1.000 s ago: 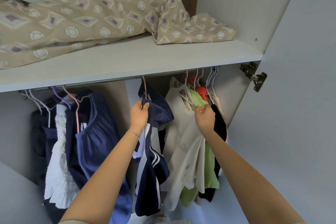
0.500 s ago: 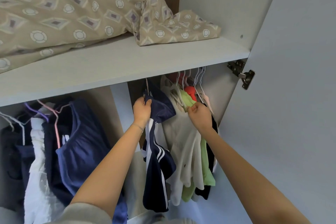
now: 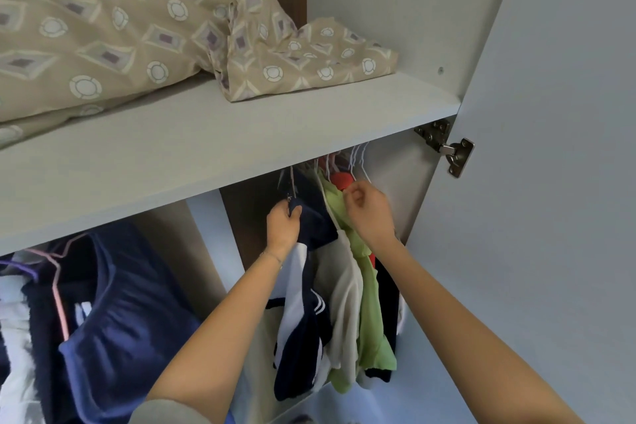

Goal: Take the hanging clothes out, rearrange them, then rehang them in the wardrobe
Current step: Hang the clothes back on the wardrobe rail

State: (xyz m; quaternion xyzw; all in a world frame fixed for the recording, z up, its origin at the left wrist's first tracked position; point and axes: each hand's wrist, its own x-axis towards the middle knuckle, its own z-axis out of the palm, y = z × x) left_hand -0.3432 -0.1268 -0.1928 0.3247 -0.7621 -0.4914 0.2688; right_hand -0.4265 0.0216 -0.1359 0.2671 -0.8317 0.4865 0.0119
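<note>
**Item: hanging clothes, right-hand bay of the wardrobe, both hands on**

Left fingers [image 3: 279, 217]: curled tight round the bunched collar of a navy jacket with white stripes [image 3: 303, 337], just below the neck of its hanger. The left hand [image 3: 283, 229] holds it high; the rest of the jacket hangs slack beneath the wrist.

Right fingers [image 3: 358, 198]: curled, thumb against forefinger, at the shoulder of a lime-green top [image 3: 373, 320]. Whether the right hand [image 3: 371, 217] pinches cloth or hanger wire cannot be told.

Between the two hands: a cream top [image 3: 344, 303], touching the jacket on one side and the green top on the other. Just above the right fingertips: an orange-red garment [image 3: 342, 180]. Beyond the right wrist: a black garment [image 3: 387, 286].

Above both hands: thin white wire hangers [image 3: 356, 158], packed close, their hooks hidden behind the shelf [image 3: 206, 155], which carries patterned bedding [image 3: 120, 27].

Well off past the left forearm: a second group, with a blue garment [image 3: 130, 320] on a pink hanger [image 3: 60, 299].

Handling, by estimate: light, limp knitwear, apt to slide off a thin wire shoulder. Best taken at the hanger neck, cloth pinned against the wire, then lifted to clear the hook. Crowded hooks may snag neighbours.
</note>
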